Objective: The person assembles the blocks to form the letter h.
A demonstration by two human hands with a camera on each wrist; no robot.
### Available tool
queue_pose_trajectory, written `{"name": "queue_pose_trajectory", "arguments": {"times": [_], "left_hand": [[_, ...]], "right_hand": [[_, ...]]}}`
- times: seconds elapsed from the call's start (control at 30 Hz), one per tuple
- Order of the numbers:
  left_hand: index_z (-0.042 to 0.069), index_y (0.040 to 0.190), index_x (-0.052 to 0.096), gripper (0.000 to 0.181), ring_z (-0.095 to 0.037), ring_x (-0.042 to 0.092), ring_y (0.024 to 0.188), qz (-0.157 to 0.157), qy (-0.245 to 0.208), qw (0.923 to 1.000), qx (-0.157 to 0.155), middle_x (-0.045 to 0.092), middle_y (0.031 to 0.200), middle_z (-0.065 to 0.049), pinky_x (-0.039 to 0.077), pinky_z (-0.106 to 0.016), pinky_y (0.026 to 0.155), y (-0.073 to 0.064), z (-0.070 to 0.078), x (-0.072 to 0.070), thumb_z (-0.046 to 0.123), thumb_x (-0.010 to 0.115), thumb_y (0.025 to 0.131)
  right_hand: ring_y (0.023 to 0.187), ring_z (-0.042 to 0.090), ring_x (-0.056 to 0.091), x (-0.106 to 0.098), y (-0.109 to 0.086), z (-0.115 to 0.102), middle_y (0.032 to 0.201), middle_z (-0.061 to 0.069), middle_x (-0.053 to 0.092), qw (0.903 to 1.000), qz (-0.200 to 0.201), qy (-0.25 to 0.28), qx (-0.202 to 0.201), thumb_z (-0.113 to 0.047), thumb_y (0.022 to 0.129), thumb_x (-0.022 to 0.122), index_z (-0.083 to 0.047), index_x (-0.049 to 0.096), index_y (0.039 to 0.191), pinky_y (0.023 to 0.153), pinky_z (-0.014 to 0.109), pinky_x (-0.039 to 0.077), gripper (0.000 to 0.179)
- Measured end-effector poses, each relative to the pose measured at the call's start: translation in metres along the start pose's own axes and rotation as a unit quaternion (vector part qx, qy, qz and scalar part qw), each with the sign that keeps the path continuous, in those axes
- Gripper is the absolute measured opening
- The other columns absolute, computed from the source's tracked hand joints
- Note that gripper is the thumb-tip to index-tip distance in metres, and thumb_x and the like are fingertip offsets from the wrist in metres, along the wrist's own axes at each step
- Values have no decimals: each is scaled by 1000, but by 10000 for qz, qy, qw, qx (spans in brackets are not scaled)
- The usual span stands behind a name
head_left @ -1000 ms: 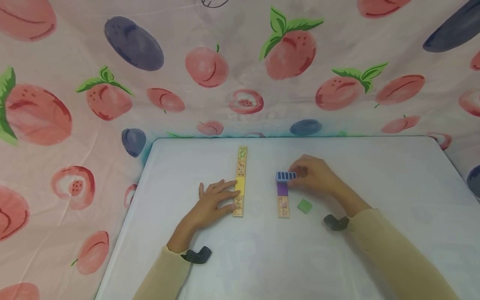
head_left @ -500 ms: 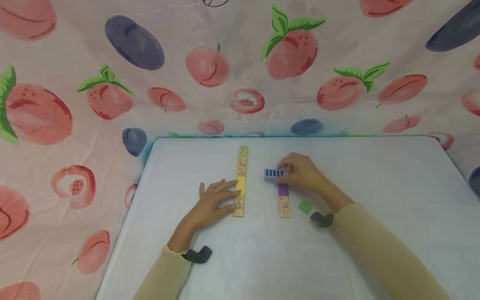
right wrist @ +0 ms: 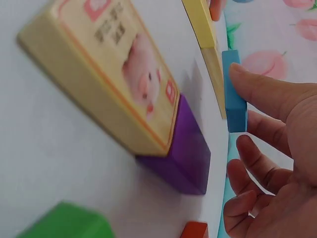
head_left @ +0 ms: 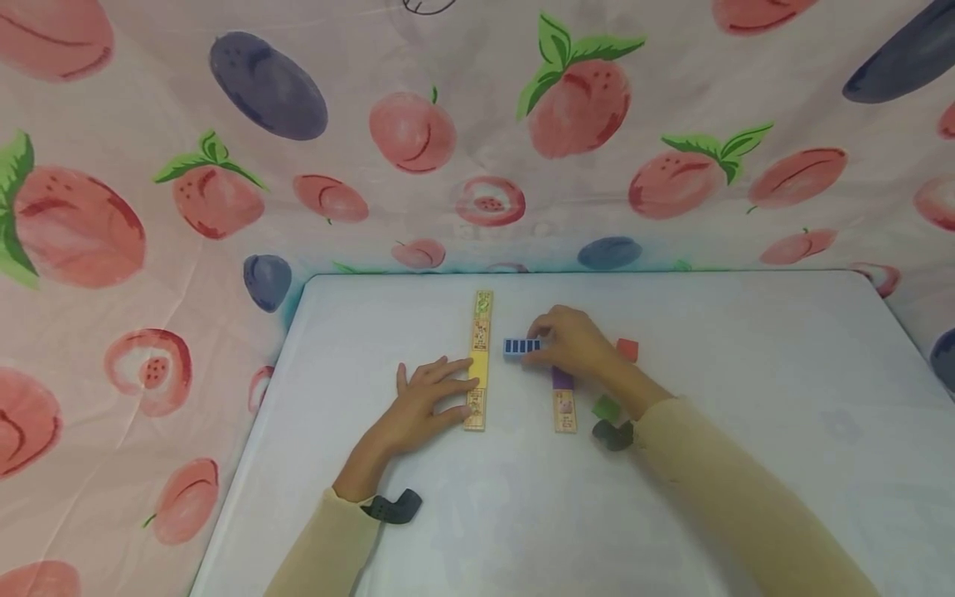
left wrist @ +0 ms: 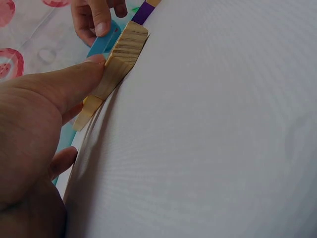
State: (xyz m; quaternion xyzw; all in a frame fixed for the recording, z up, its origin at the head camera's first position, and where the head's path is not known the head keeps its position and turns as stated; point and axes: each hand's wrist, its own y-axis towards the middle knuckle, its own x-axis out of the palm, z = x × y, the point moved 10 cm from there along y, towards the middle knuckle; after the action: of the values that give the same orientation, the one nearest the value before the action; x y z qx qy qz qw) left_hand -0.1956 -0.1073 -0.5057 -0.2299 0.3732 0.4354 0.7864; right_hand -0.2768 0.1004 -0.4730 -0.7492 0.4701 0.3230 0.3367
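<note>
Two hands work apart: we see the right hand (head_left: 573, 342) pinching a blue block (head_left: 520, 347) between thumb and fingers, left of and beyond the purple block (head_left: 563, 380); well left of the purple block, the left hand (head_left: 419, 413), fingers outstretched, touches a yellow block (head_left: 480, 370) and a wooden tile (head_left: 475, 410). We find a pig tile (head_left: 564, 412) against the purple block's near end, with a green block (head_left: 606, 407) and a red block (head_left: 627, 349) to its right

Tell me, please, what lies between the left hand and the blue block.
The head view shows the yellow block, which the left hand touches, then bare table before the blue block.
</note>
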Motion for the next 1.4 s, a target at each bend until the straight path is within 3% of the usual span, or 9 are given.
{"name": "queue_pose_trajectory", "arguments": {"times": [0.3, 0.7, 1.27, 1.4], "left_hand": [[33, 142, 61, 46, -27, 24, 157, 2, 8, 10000, 20, 39, 163, 15, -12, -73, 117, 0, 0, 0, 46, 65, 98], [32, 141, 62, 45, -28, 25, 157, 30, 18, 10000, 46, 40, 162, 14, -11, -74, 116, 1, 0, 0, 45, 66, 98], [34, 141, 62, 46, -27, 25, 157, 29, 71, 10000, 14, 39, 162, 15, -11, -74, 116, 1, -1, 1, 46, 66, 98], [34, 141, 62, 45, -27, 25, 157, 39, 69, 10000, 33, 40, 162, 15, -10, -75, 116, 1, 0, 0, 46, 66, 98]], "right_hand": [[98, 23, 60, 7, 6, -15, 102, 3, 67, 9988, 39, -468, -145, -39, 81, 87, -15, 76, 113, 92, 42, 49, 42], [98, 23, 57, 16, 14, -14, 105, 3, 64, 9952, -95, -970, 58, -45, 79, 86, -21, 76, 116, 85, 40, 49, 46], [103, 25, 53, 19, 18, -17, 110, 3, 61, 9936, -75, -1109, 207, -48, 77, 87, -23, 78, 112, 86, 44, 49, 44], [108, 26, 54, 21, 21, -12, 113, 3, 61, 9949, -140, -958, 272, -49, 81, 84, -23, 79, 112, 90, 47, 49, 41]]}}
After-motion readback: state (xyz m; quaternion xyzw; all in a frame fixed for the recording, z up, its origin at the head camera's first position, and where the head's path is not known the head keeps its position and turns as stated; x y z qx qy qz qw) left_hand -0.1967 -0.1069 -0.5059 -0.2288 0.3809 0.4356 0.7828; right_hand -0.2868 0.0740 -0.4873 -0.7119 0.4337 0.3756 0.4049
